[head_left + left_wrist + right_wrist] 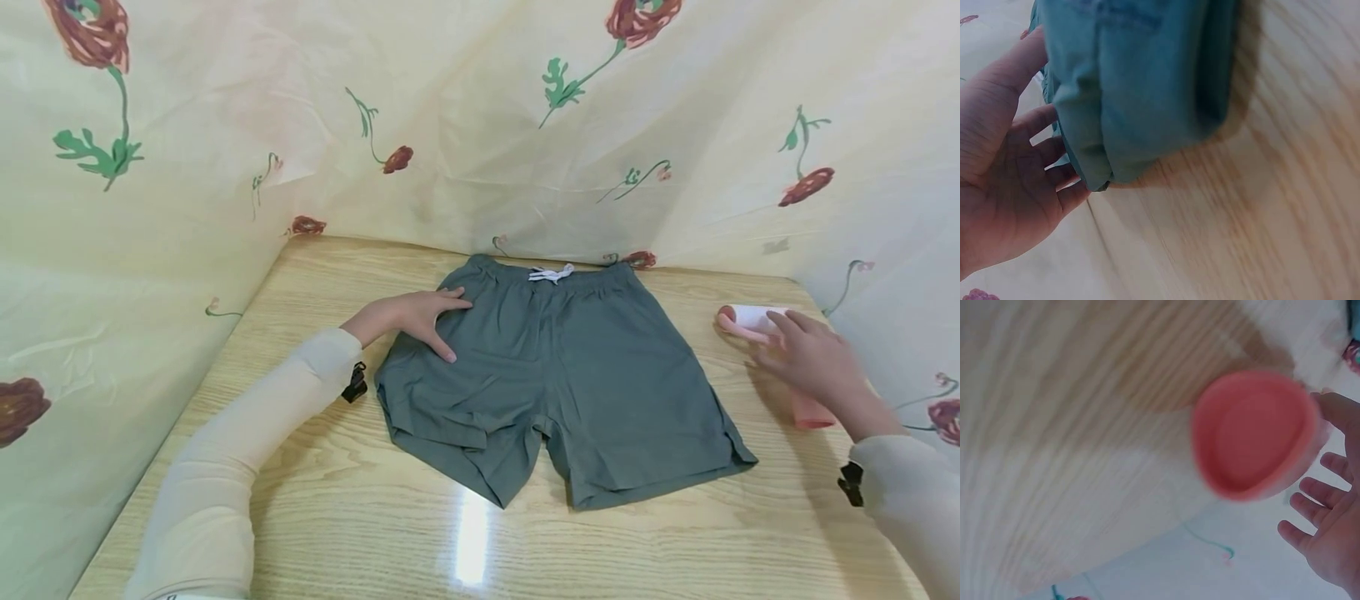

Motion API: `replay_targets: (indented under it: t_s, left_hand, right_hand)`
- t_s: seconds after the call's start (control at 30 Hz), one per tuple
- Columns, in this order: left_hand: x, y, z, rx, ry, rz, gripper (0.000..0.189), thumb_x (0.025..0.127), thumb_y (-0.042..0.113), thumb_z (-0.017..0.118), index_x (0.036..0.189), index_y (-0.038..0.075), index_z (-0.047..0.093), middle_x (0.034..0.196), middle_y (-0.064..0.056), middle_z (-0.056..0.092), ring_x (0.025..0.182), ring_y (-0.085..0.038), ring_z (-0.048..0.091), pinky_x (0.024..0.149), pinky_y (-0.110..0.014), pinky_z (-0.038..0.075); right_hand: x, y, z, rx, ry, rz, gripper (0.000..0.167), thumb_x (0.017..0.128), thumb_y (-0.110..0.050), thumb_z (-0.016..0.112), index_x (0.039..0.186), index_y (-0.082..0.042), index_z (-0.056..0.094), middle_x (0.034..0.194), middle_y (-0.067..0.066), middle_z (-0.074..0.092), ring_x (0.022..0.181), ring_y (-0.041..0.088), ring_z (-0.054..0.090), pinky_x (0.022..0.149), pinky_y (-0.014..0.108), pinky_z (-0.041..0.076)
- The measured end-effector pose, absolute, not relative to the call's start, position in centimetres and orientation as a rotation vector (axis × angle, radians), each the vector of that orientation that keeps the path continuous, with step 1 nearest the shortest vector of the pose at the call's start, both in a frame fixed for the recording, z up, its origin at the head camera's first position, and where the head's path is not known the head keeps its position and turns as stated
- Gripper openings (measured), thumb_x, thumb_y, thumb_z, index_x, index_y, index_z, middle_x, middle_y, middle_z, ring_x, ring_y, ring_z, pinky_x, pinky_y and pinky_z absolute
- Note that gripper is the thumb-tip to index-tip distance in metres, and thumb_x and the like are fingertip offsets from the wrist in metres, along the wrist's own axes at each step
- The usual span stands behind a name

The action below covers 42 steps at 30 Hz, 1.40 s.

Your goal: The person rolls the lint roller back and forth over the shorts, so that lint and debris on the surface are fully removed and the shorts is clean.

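Near the right edge of the counter (322,500), the lint roller (753,316), its handle (812,412) pointed toward the near edge, is partly covered by the nearer right hand (813,358), fingers loosely apart, while the shorts (622,375) are touched by the spread left hand (417,317).

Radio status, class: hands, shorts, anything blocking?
Left hand spread on shorts; right hand at pink-handled roller. One leg rumpled; only left hand covers shorts.
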State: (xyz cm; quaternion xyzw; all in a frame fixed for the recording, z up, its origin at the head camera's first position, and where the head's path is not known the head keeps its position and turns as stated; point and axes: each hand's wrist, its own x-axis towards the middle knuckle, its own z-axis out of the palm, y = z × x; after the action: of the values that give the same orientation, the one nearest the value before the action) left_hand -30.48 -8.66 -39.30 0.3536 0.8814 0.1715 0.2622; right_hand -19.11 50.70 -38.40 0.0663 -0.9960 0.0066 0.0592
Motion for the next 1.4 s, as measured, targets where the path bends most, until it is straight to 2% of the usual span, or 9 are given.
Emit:
replay_targets:
  t_s: [0.17, 0.3, 0.4, 0.53, 0.67, 0.93, 1.1, 1.3, 1.4]
  left_hand:
    - [-30.5, -8.6, -39.2, 0.961, 2.383, 0.463, 0.105, 0.084, 0.044, 0.084, 0.164, 0.014, 0.023, 0.173, -0.014, 0.002, 0.16, -0.037, 0.005, 0.128, -0.054, 0.019]
    - [-30.5, -8.6, -39.2, 0.963, 2.379, 0.47, 0.105, 0.084, 0.044, 0.084, 0.164, 0.013, 0.023, 0.173, -0.014, 0.002, 0.16, -0.037, 0.004, 0.128, -0.055, 0.018]
    - [-30.5, -8.7, -39.3, 0.963, 2.379, 0.478, 0.105, 0.084, 0.043, 0.084, 0.164, 0.013, 0.023, 0.173, -0.013, 0.002, 0.16, -0.037, 0.003, 0.128, -0.055, 0.017]
    - [-30.6, -8.8, -39.4, 0.972, 2.379, 0.478, 0.104, 0.085, 0.043, 0.083, 0.164, 0.013, 0.023, 0.173, -0.014, 0.002, 0.16, -0.037, 0.003, 0.128, -0.055, 0.017]
    - [-30.5, -8.8, -39.4, 0.972, 2.377, 0.482, 0.104, 0.085, 0.043, 0.083, 0.164, 0.013, 0.023, 0.173, -0.014, 0.002, 0.16, -0.037, 0.003, 0.128, -0.055, 0.017]
    - [-30.5, -8.8, -39.4, 0.974, 2.372, 0.486, 0.104, 0.086, 0.043, 0.083, 0.164, 0.012, 0.022, 0.173, -0.014, 0.001, 0.16, -0.035, 0.001, 0.129, -0.054, 0.015]
    - [-30.5, -9.0, -39.4, 0.982, 2.368, 0.491, 0.104, 0.086, 0.041, 0.083, 0.164, 0.012, 0.022, 0.173, -0.014, 0.001, 0.16, -0.035, 0.001, 0.129, -0.054, 0.013]
    - [-30.5, -9.0, -39.4, 0.993, 2.369, 0.486, 0.104, 0.086, 0.042, 0.083, 0.164, 0.012, 0.022, 0.173, -0.014, 0.001, 0.16, -0.035, 0.001, 0.129, -0.055, 0.013]
    - [-30.5, -9.0, -39.4, 0.996, 2.37, 0.481, 0.103, 0.086, 0.042, 0.082, 0.164, 0.012, 0.022, 0.173, -0.014, 0.001, 0.16, -0.035, 0.001, 0.129, -0.055, 0.014]
  right_hand:
    - [-18.2, 52.0, -38.3, 0.122, -3.073, 0.027, 0.071, 0.095, -0.034, 0.069, 0.139, 0.015, 0.043, 0.134, 0.046, 0.042, 0.116, 0.063, 0.045, 0.089, 0.077, 0.041]
    - [-17.9, 52.4, -38.2, 0.055, -3.097, 0.033, 0.072, 0.096, -0.039, 0.067, 0.134, 0.017, 0.046, 0.125, 0.047, 0.046, 0.102, 0.059, 0.052, 0.081, 0.074, 0.047]
    - [-17.8, 52.6, -38.1, 0.023, -3.106, 0.047, 0.076, 0.094, -0.042, 0.069, 0.129, 0.021, 0.046, 0.116, 0.046, 0.05, 0.084, 0.049, 0.056, 0.065, 0.061, 0.052]
    - [-17.5, 52.8, -38.1, -0.026, -3.113, 0.079, 0.08, 0.092, -0.046, 0.072, 0.125, 0.021, 0.045, 0.1, 0.039, 0.054, 0.069, 0.034, 0.052, 0.049, 0.038, 0.043]
    - [-17.1, 52.9, -38.2, -0.082, -3.121, 0.092, 0.078, 0.093, -0.053, 0.067, 0.118, 0.018, 0.046, 0.085, 0.028, 0.054, 0.063, 0.029, 0.049, 0.047, 0.032, 0.034]
    - [-16.6, 53.0, -38.1, -0.107, -3.181, 0.055, 0.069, 0.096, -0.055, 0.06, 0.103, 0.012, 0.052, 0.076, 0.018, 0.054, 0.06, 0.025, 0.048, 0.047, 0.033, 0.034]
    - [-16.9, 52.8, -38.2, -0.087, -3.21, 0.082, 0.071, 0.096, -0.054, 0.063, 0.108, 0.015, 0.052, 0.079, 0.02, 0.056, 0.062, 0.026, 0.051, 0.048, 0.033, 0.037]
    - [-17.6, 52.9, -38.6, -0.038, -3.2, 0.162, 0.081, 0.095, -0.05, 0.068, 0.128, 0.02, 0.045, 0.103, 0.04, 0.06, 0.072, 0.032, 0.058, 0.054, 0.037, 0.049]
    - [-17.8, 52.8, -38.7, -0.031, -3.191, 0.247, 0.079, 0.097, -0.046, 0.068, 0.135, 0.018, 0.042, 0.109, 0.042, 0.058, 0.079, 0.038, 0.06, 0.056, 0.035, 0.049]
